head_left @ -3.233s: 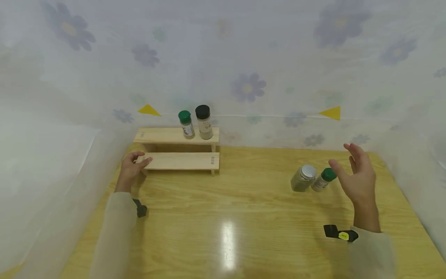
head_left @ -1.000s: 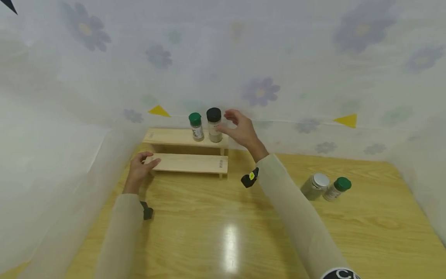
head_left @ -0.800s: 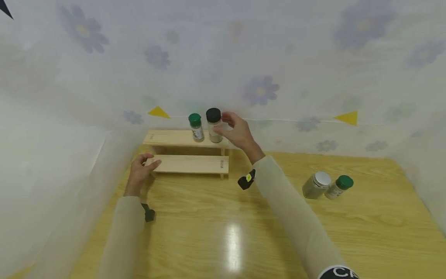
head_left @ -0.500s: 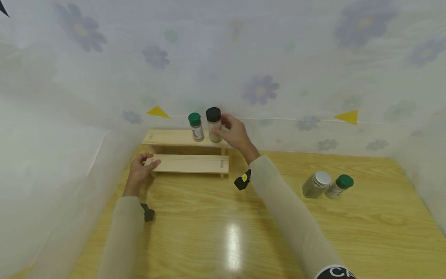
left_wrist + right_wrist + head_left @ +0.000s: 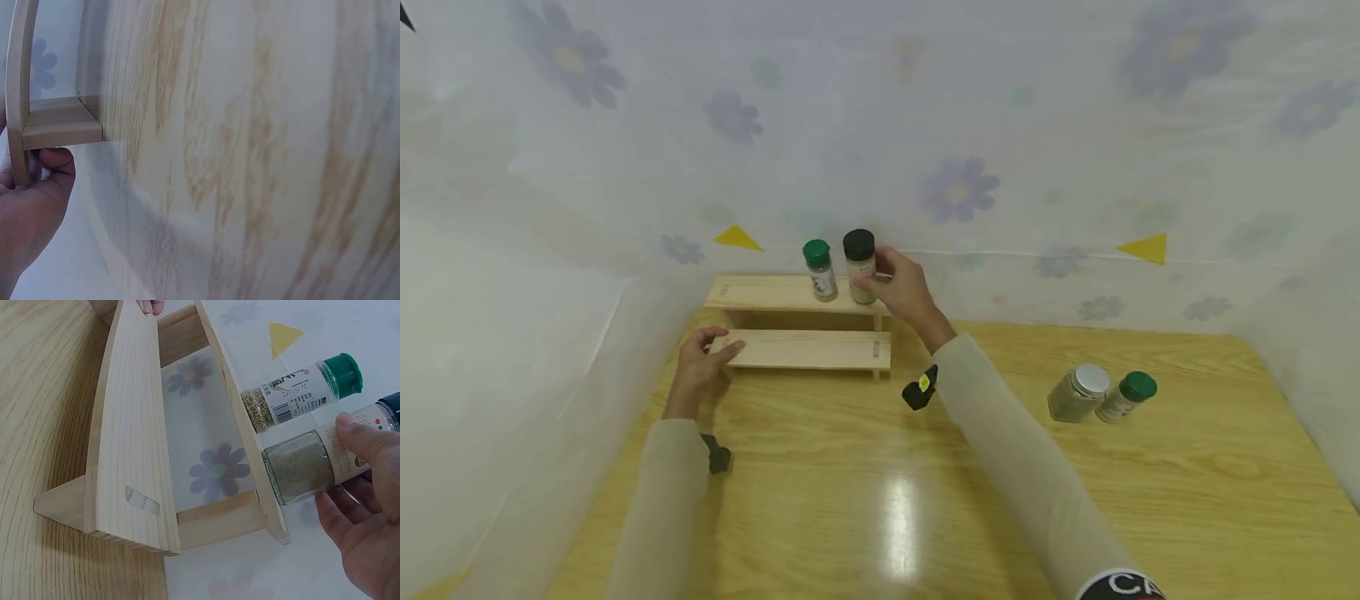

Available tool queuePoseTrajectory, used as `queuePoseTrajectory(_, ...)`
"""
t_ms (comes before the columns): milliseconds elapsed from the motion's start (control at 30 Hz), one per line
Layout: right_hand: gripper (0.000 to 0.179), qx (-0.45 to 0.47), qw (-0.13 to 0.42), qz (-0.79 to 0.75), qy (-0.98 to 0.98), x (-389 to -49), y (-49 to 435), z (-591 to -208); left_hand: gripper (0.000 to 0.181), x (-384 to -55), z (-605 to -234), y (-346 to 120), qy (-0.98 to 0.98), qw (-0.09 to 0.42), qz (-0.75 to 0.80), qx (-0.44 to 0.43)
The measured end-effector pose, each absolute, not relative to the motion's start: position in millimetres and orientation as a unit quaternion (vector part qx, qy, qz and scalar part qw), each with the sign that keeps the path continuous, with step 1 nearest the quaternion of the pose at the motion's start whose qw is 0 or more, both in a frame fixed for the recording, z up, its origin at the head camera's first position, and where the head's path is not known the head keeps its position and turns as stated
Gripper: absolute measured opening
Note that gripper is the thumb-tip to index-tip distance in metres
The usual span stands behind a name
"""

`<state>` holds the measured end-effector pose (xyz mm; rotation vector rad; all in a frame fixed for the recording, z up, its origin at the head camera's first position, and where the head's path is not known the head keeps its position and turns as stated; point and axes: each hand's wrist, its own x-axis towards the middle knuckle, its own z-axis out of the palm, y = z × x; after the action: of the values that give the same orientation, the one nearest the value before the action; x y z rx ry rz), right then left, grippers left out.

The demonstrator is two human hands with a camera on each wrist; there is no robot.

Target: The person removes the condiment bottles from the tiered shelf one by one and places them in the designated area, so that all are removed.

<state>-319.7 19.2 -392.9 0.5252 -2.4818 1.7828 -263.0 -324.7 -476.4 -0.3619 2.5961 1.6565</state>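
Observation:
A two-step wooden rack (image 5: 805,350) stands on the table against the back wall. My left hand (image 5: 698,364) grips the left end of its lower step, thumb on top; in the left wrist view, fingertips (image 5: 59,159) curl under the board. On the upper step, a black-capped spice jar (image 5: 860,265) stands upright near the right end. My right hand (image 5: 906,292) holds this jar from the right, thumb across its label and fingers behind, as the right wrist view shows. Just left of it stands a smaller green-capped spice jar (image 5: 294,394) with a grainy filling.
To the right on the wooden table (image 5: 1000,517) stand a silver-lidded glass jar (image 5: 1078,393) and another green-capped jar (image 5: 1126,397), close together. Flower-patterned sheeting (image 5: 1045,125) encloses the back and sides, with yellow triangles (image 5: 1144,249) on the back.
My right hand has come from beside the jars on the right to the upper step and closed round the black-capped jar. My left hand has kept its grip on the rack.

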Motion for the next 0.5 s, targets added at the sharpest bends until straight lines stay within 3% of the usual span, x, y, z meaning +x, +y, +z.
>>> queuePoseTrajectory(500,0.05,0.163,0.033,0.58,-0.797,-297.9,38.7,-393.3,0.068,-265.7,-476.8,-327.6,0.839,0.032,0.53,-0.118)
